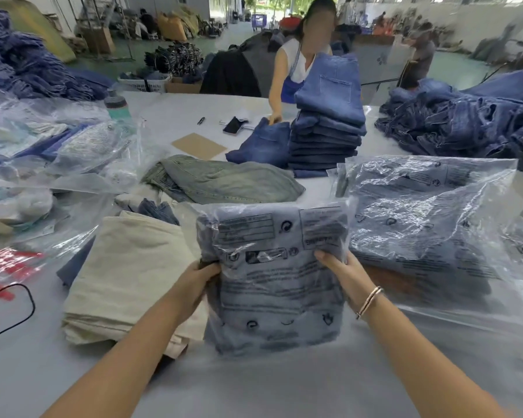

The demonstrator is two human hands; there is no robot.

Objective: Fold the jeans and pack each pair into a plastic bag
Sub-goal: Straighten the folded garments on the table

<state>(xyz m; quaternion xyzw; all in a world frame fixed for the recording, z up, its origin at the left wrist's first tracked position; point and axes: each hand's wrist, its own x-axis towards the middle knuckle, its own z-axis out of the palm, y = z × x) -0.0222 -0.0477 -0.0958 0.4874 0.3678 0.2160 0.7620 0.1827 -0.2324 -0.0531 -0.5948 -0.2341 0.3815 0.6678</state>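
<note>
A folded pair of blue jeans sits inside a clear printed plastic bag (272, 279), held up in front of me over the table. My left hand (198, 280) grips the bag's left edge and my right hand (343, 271) grips its right edge, thumbs on the front. To the right lies a stack of bagged jeans (420, 224). On the left rests a folded cream pair (127, 276), and a grey-green pair (224, 179) lies behind the held bag.
A tall stack of folded blue jeans (326, 137) stands mid-table, where a person across (296, 61) handles another pair. Loose jeans are heaped at right (453, 122) and far left. Empty plastic bags (58, 164), a bottle (117, 105), cardboard (198, 145) and a phone (234, 125) lie around.
</note>
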